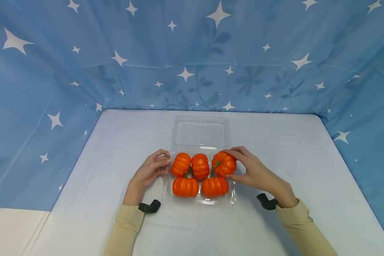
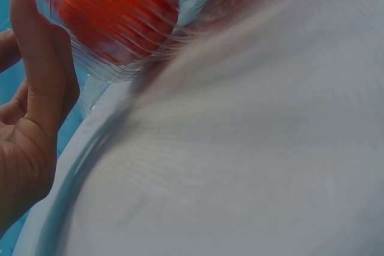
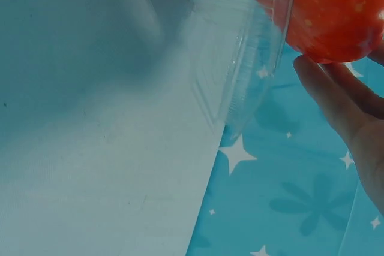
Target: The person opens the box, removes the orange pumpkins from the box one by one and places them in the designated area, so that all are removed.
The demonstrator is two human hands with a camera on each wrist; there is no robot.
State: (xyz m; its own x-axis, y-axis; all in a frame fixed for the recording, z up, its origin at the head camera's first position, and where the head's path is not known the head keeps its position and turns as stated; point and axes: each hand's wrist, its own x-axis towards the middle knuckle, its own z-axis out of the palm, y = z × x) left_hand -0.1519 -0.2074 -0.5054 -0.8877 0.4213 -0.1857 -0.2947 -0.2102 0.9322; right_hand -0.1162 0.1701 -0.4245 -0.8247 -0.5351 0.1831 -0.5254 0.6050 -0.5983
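Observation:
A clear plastic clamshell box (image 1: pixel 166 193) lies open on the table, holding several small orange toy pumpkins with green stems. My right hand (image 1: pixel 259 174) grips one toy pumpkin (image 1: pixel 224 164) at the box's back right corner, thumb on its near side and fingers over its far side. In the right wrist view this pumpkin (image 3: pixel 336 13) stands above the box's rim. My left hand (image 1: pixel 150 169) rests beside the left wall, fingertips right at the edge. The left wrist view shows its fingers loosely extended next to the ribbed wall (image 2: pixel 114 58), with a pumpkin behind the plastic.
The box's transparent lid (image 1: pixel 200 131) lies folded back toward the far side. A white cloth covers the table (image 1: pixel 275 142). A blue curtain with white stars (image 1: pixel 192 53) hangs behind and at both sides. Each wrist carries a black device (image 1: pixel 149 207).

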